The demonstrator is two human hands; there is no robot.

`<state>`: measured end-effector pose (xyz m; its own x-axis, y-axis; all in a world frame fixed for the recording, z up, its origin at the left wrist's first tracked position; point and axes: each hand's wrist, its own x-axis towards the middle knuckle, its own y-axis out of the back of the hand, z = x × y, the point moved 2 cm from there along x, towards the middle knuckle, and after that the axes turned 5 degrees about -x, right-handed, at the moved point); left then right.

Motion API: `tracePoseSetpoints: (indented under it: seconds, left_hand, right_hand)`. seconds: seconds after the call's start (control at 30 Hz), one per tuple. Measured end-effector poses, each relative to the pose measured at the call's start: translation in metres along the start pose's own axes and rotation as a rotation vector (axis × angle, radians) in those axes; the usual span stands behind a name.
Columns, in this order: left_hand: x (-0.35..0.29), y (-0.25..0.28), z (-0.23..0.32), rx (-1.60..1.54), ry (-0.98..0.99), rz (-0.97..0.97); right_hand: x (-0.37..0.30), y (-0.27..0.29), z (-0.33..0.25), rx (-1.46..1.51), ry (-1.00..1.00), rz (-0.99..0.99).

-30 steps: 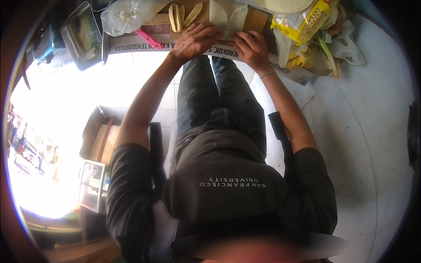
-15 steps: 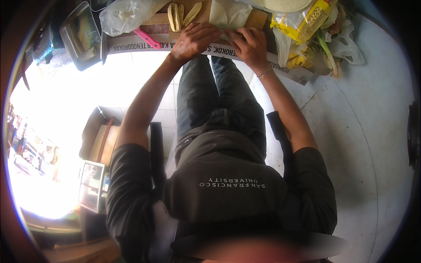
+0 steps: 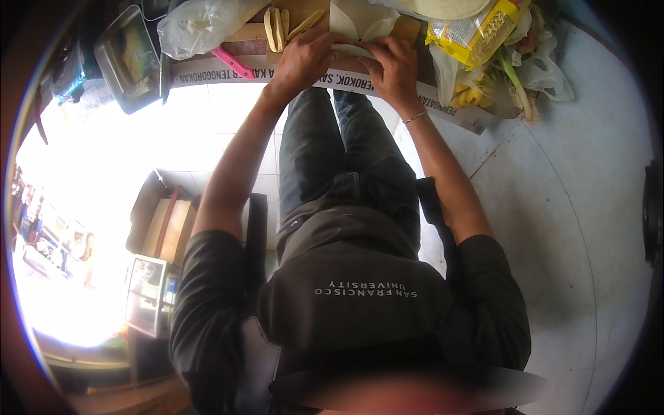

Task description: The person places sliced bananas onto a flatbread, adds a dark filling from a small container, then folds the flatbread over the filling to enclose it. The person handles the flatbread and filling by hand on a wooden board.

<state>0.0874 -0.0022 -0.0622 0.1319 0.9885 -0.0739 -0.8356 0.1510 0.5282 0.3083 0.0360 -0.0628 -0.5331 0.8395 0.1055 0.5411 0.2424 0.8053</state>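
Observation:
A thin white wrapper sheet point(image 3: 361, 19), soft like spring-roll skin, lies on a brown board, its near edge rolled up between my hands. My left hand point(image 3: 304, 63) closes on the left end of this roll, fingers bent. At the right end, my right hand point(image 3: 393, 68) grips it between thumb and fingers. Whatever the roll holds inside is hidden. Just beyond my left hand lie several pale yellow strips point(image 3: 277, 29) that look like sliced banana. A pink cutter-like knife point(image 3: 232, 61) rests to the left of that hand.
A clear plastic bag point(image 3: 200, 26) and a dark-rimmed tray point(image 3: 130, 59) stand at the left. To the right are a yellow packet point(image 3: 477, 31), plastic bags and a green onion stalk point(image 3: 513, 79). A stack of round pale sheets point(image 3: 449, 5) sits at the far edge. Printed sheeting point(image 3: 207, 72) lines the near edge.
My hands have drawn slightly nearer to me and apart, and the rolled edge now shows between them. The sheet beyond lies flatter.

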Motion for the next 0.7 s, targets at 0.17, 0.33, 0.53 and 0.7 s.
tracePoseSetpoints:
  seconds: [0.17, 0.33, 0.53, 0.7]
  left_hand:
    - [0.0094, 0.0040, 0.0089, 0.071, -0.078, -0.082]
    - [0.0075, 0.0034, 0.0090, 0.118, -0.223, -0.062]
    - [0.0037, 0.0014, 0.0059, 0.131, -0.269, -0.074]
    - [0.0046, 0.0009, 0.0021, 0.120, -0.326, -0.089]
  right_hand:
    - [0.0023, -0.0002, -0.0021, -0.008, -0.013, 0.002]
    - [-0.0014, 0.0000, -0.0010, -0.004, 0.025, 0.000]
    - [-0.0049, -0.0009, 0.0002, -0.008, 0.039, 0.006]
    - [-0.0064, 0.0006, 0.0012, -0.021, 0.051, -0.019]
